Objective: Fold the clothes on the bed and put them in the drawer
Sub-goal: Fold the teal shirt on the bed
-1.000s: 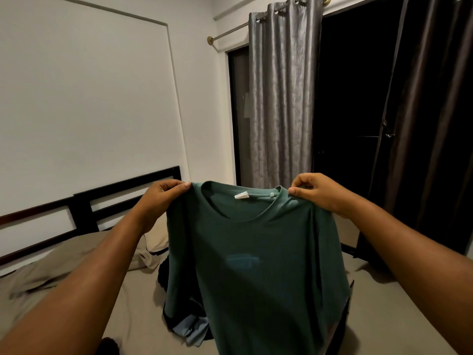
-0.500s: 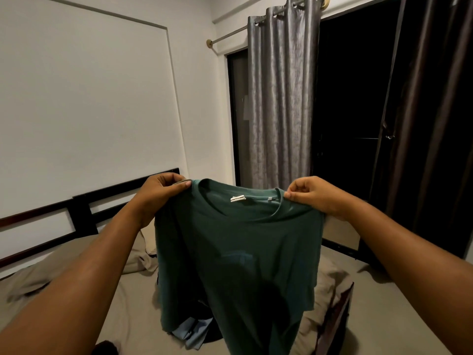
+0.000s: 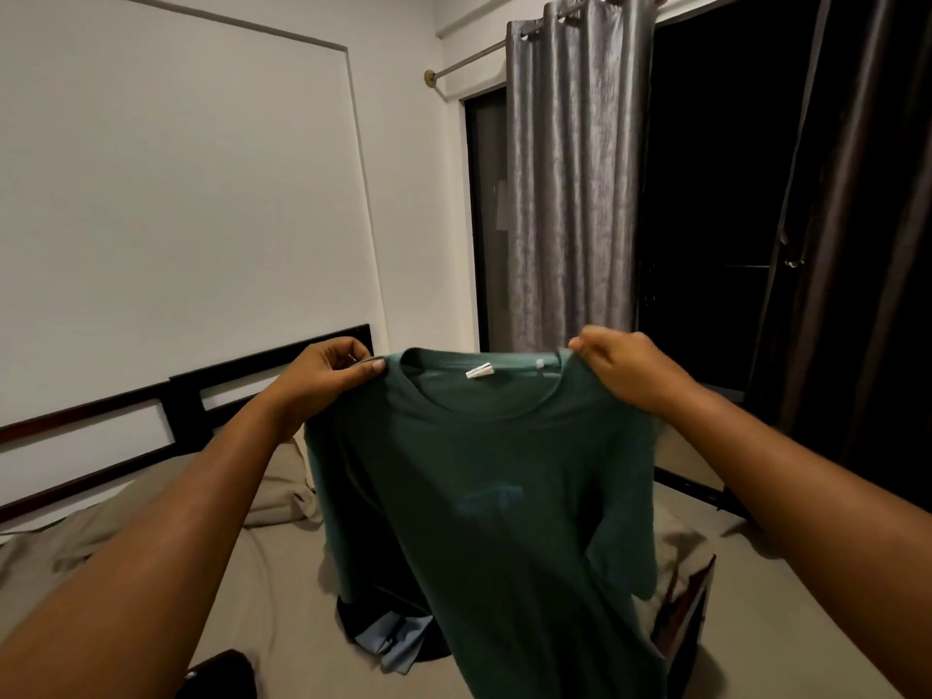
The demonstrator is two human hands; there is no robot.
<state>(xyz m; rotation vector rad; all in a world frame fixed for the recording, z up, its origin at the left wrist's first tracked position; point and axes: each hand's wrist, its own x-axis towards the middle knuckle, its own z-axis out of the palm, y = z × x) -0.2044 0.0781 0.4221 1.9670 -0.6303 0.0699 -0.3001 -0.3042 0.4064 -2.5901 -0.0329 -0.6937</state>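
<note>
Plainly soft goods: green T-shirt (image 3: 494,496) held up by its shoulders, centre of the frame.
Left grip (image 3: 323,375) pinches the shoulder just left of the collar between thumb and curled fingers, and right grip (image 3: 625,370) pinches the matching shoulder on the right. The shirt hangs spread above the bed (image 3: 252,572), its hem running out of the lower edge of the frame. It looks light and limp, a thin knit with no stiffness, likely to sag and crease wherever it is unsupported, yet neither slippery nor fragile. The shoulders seem the best hold for laying it flat, then the sides and hem for folding. More clothes (image 3: 393,638), dark and pale blue, lie heaped on the bed at lower centre, behind the shirt.
</note>
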